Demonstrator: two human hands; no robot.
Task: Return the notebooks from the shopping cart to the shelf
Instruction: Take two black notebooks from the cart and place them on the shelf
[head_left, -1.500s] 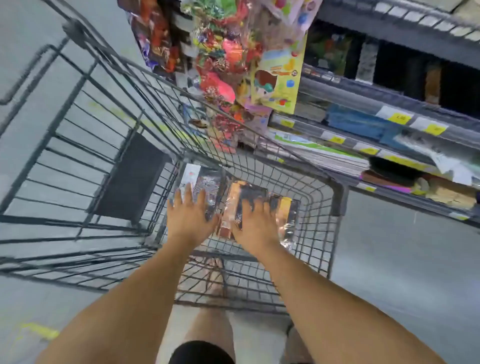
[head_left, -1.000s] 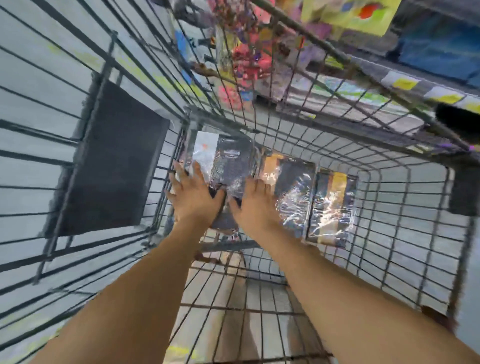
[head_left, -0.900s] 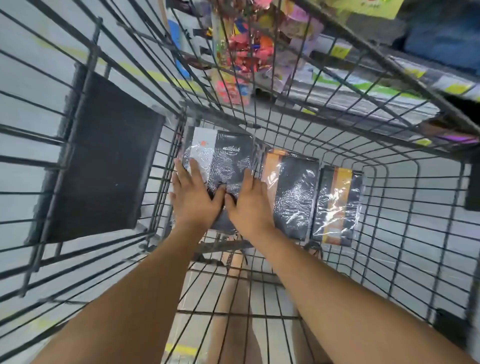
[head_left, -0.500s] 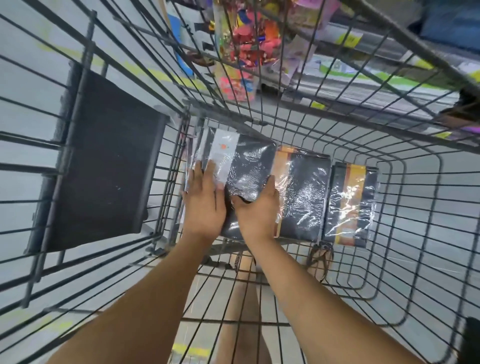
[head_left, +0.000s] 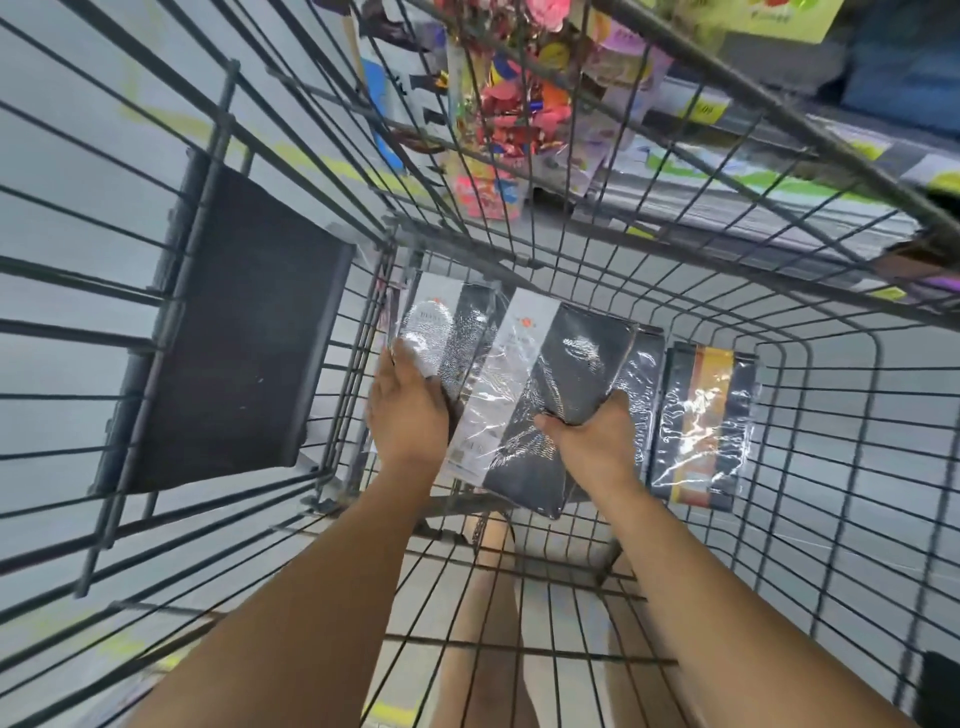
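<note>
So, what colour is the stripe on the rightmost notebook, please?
Orange-yellow stripe on black; head view.

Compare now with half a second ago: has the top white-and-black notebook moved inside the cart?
Yes. The right hand has slid the top notebook rightward, away from the cart's left wall, over the middle notebook.

Middle notebook black-white; right notebook black-orange; cart panel black.

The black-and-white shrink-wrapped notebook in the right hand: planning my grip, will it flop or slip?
Likely stiff: the black-and-white shrink-wrapped notebook looks flat though the right hand grips only one edge. Probably slippery: its clear wrap glints.
</note>
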